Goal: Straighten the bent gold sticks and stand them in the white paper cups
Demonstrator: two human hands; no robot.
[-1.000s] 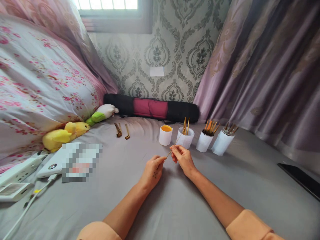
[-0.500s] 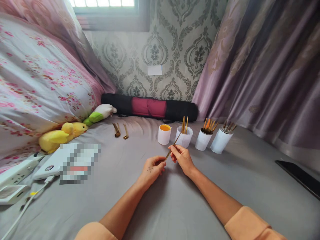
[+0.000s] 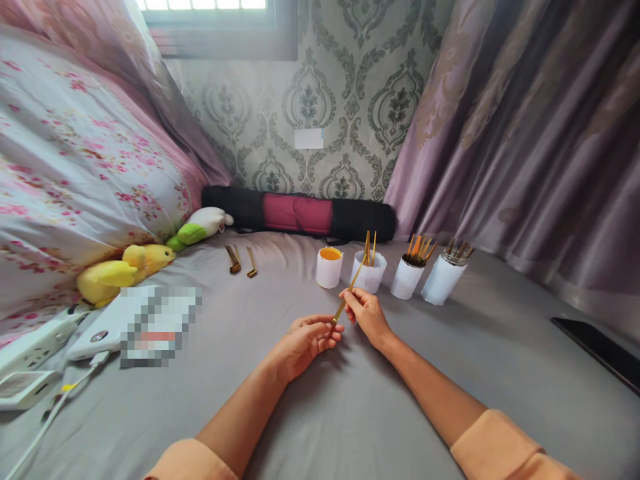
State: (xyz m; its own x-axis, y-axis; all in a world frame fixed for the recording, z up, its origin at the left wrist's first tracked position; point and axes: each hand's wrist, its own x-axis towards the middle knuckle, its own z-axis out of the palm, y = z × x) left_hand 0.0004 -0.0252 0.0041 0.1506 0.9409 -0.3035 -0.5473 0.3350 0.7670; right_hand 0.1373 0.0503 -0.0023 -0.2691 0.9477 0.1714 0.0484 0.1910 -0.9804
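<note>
My right hand (image 3: 367, 313) pinches a thin golden stick (image 3: 350, 291) that slants up toward the cups. My left hand (image 3: 307, 340) lies palm up on the grey sheet (image 3: 320, 413), its fingers curled around the stick's lower end. Just beyond my hands stands a row of white cups: one (image 3: 329, 267) filled with orange-yellow paint, one (image 3: 369, 271) holding a few golden sticks, and two more (image 3: 406, 277) (image 3: 442, 280) packed with several sticks each.
Two small golden pieces (image 3: 240, 260) lie on the sheet at the back left. A black and red roll (image 3: 300, 213) rests against the wall. Yellow and green plush toys (image 3: 125, 267), a power strip (image 3: 30, 340) and a white device sit at left; a dark phone (image 3: 595, 353) at right.
My left hand has rolled from palm down to palm up and slid slightly toward me. The stick has tilted more upright in my right hand.
</note>
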